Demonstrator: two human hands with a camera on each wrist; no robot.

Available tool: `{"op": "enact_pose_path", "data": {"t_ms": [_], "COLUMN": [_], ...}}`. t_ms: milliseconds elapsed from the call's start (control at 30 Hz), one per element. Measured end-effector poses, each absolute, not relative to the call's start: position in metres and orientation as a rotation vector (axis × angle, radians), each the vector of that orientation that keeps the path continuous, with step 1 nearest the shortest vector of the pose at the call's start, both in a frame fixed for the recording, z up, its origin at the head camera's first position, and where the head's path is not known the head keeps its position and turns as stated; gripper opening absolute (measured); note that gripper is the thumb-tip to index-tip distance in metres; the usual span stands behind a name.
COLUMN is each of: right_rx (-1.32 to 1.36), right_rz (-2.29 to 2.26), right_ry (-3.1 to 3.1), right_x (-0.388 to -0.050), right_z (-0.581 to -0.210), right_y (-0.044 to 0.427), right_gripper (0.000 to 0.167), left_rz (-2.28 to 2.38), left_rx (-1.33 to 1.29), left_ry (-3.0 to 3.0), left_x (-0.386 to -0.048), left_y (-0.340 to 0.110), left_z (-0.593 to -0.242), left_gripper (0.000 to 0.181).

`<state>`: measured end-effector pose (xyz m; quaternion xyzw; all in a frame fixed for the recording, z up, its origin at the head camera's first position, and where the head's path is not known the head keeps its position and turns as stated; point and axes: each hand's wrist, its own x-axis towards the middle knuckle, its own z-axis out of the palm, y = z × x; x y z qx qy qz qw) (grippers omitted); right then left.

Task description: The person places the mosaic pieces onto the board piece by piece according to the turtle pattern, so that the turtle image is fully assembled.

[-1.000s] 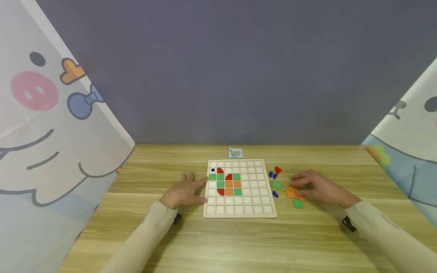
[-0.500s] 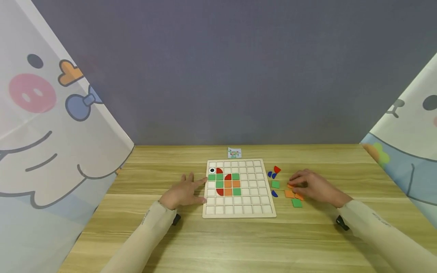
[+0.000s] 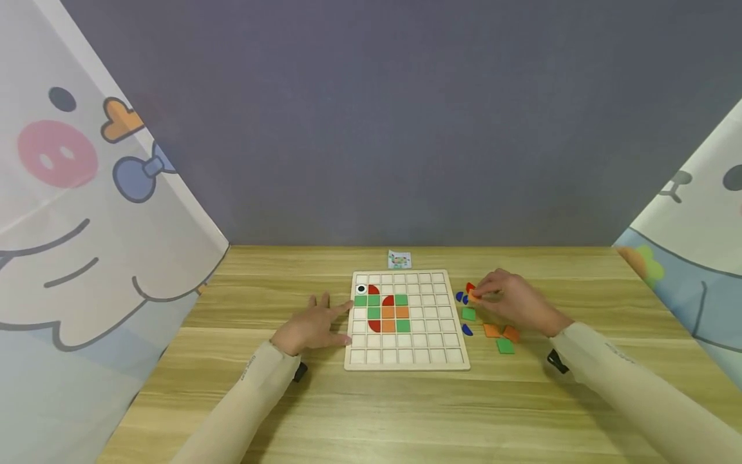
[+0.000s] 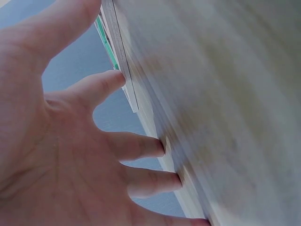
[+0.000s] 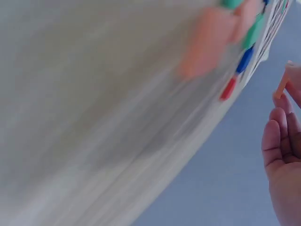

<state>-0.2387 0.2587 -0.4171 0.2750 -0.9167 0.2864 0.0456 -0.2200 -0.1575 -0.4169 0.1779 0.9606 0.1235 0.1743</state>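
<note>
A pale grid board [image 3: 423, 357] lies on the table, with green, orange and red tiles and a white eye tile [image 3: 361, 289] set in its left and middle cells. My left hand [image 3: 311, 327] is spread beside the board, thumb and index finger touching its left edge; in the left wrist view the other fingertips [image 4: 157, 147] rest on the tabletop. Between thumb and fingers my right hand [image 3: 516, 301] pinches an orange square tile [image 5: 281, 84], raised off the table. It hovers right of the board, near a red quarter-round tile [image 3: 470, 287], which it partly covers.
Right of the board lie several blue pieces [image 3: 467, 329], a green square tile [image 3: 468, 314], two orange tiles [image 3: 491, 330] and another green tile [image 3: 505, 346]. A small picture card [image 3: 399, 260] lies behind the board. A grey panel [image 3: 417, 129] stands at the table's back edge.
My right hand has picked up one orange tile from the pile and carried it up and left toward the board. Two orange tiles stay behind. The left hand has kept its place.
</note>
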Motion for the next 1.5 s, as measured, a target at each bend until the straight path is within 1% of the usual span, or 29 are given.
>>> {"op": "enact_pose_path", "data": {"t_ms": [167, 400, 600, 767, 1000, 1200, 1333, 1500], "right_rx": [0.975, 1.139, 1.217, 1.198, 1.177, 1.218, 1.16, 1.069], "right_rz": [0.932, 0.878, 0.908, 0.913, 0.923, 0.87, 0.844, 0.847], "right_ry": [-2.82, -2.882, -2.91, -2.936, -2.974, -2.91, -2.886, -2.899], "right_x": [-0.252, -0.274, -0.282, -0.285, -0.282, -0.274, -0.262, -0.244], "right_z": [-0.413, -0.416, -0.419, -0.421, -0.421, -0.416, -0.408, -0.407], "right_y": [0.222, 0.179, 0.162, 0.154, 0.152, 0.161, 0.176, 0.21], "right_gripper": [0.016, 0.016, 0.014, 0.015, 0.01, 0.016, 0.02, 0.023], "left_rz": [0.365, 0.355, 0.346, 0.335, 0.358, 0.338, 0.334, 0.33], "left_rx": [0.507, 0.503, 0.501, 0.486, 0.484, 0.491, 0.486, 0.497], "left_ry": [2.723, 2.722, 2.725, 2.72, 2.708, 2.714, 2.721, 2.727], "left_x": [-0.221, -0.221, -0.222, -0.221, -0.222, -0.222, -0.222, -0.22], "left_y": [-0.157, -0.157, -0.157, -0.157, -0.158, -0.157, -0.158, -0.157], "left_z": [-0.415, -0.416, -0.416, -0.414, -0.416, -0.416, -0.415, -0.416], "left_gripper": [0.077, 0.077, 0.078, 0.078, 0.08, 0.08, 0.081, 0.08]}}
